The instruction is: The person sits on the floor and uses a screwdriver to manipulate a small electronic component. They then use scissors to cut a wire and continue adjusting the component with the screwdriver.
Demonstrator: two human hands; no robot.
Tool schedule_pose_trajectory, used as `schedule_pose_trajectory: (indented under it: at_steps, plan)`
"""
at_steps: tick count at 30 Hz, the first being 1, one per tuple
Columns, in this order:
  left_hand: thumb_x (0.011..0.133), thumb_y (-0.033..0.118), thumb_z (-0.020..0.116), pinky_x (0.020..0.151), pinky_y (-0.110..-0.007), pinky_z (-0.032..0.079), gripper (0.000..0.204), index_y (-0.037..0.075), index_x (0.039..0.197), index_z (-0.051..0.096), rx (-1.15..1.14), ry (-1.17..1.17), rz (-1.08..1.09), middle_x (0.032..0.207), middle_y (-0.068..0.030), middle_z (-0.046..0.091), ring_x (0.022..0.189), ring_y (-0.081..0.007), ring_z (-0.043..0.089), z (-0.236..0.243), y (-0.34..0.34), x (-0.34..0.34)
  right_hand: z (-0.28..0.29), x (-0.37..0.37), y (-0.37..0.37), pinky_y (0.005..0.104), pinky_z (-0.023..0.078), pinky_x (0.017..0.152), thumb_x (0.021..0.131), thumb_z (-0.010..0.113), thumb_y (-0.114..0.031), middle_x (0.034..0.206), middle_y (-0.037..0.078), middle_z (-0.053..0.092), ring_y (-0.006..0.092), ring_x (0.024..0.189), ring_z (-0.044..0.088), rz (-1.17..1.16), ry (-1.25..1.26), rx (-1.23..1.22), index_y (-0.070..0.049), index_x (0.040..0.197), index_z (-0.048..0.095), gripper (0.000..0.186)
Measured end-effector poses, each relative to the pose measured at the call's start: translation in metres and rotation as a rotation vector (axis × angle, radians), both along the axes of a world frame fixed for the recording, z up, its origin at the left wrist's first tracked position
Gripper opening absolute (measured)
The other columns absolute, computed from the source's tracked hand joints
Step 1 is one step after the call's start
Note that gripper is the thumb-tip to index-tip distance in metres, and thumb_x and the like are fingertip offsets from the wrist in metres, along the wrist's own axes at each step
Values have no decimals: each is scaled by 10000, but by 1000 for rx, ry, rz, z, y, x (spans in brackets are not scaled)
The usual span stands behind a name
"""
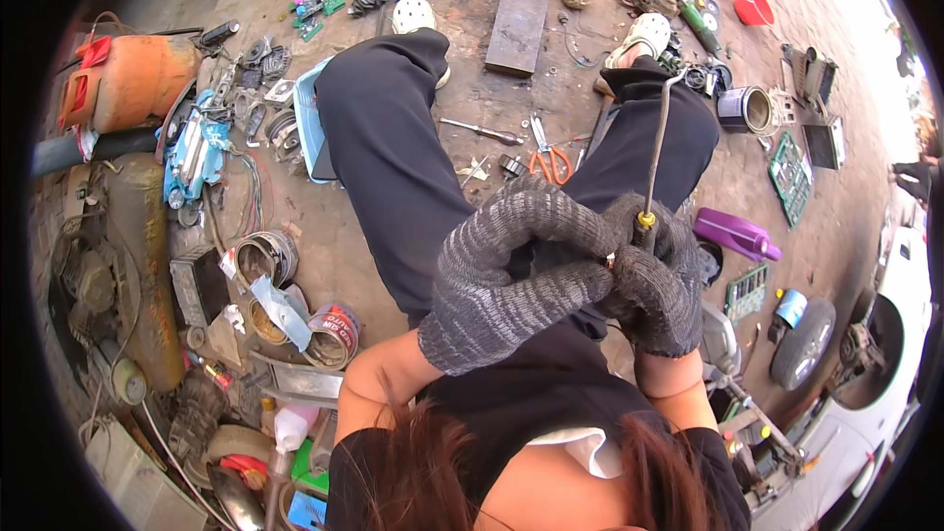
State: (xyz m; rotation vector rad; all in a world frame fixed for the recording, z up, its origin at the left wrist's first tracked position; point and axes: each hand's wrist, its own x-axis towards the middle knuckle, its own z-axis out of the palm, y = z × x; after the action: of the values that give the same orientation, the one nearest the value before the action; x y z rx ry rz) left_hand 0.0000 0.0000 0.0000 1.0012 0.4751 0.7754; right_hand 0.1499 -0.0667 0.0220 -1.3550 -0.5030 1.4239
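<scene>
Both my hands wear dark grey knitted gloves and meet above my lap. My right hand (pixel 654 280) is closed round the lower end of a thin metal rod (pixel 657 143), which stands upright and bends over in a small hook at its top. A small yellow collar (pixel 646 220) sits on the rod just at my right fingers. My left hand (pixel 526 270) curls toward it, thumb and fingertips pinched against the right fingers. A tiny coppery bit shows between the fingertips, too small to name.
Between my feet lie a screwdriver (pixel 482 131), orange-handled pliers (pixel 549 149) and a dark metal block (pixel 516 32). An orange gas cylinder (pixel 138 84), tins and scrap parts crowd the left. Rightward are an open can (pixel 745 110), a purple case (pixel 737 234) and circuit boards (pixel 791 177).
</scene>
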Motion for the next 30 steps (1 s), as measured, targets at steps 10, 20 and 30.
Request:
schedule_pose_trajectory:
  at_steps: [10, 20, 30]
  plan:
    - [656, -14, 736, 786, -278, 454, 248, 10, 864, 603, -191, 39, -38, 918, -62, 586, 883, -144, 559, 7, 7, -1, -11, 2, 4, 271, 457, 664, 644, 716, -104, 795, 51, 595, 122, 713, 537, -14, -263, 157, 13, 884, 577, 301]
    - [655, -17, 733, 757, -258, 441, 262, -7, 882, 602, 64, 202, -37, 910, -65, 583, 848, -132, 551, 1, 9, -5, -8, 6, 7, 270, 458, 693, 684, 667, -73, 822, 56, 589, 119, 737, 542, 34, -77, 86, -3, 881, 558, 236]
    - [723, 16, 699, 705, -250, 440, 289, 9, 998, 612, 179, 116, 25, 876, -39, 591, 787, -103, 539, -3, 9, 0, -2, 2, 9, 238, 461, 703, 731, 636, -67, 867, 50, 580, 116, 782, 554, 50, -78, 26, 11, 1002, 538, 298]
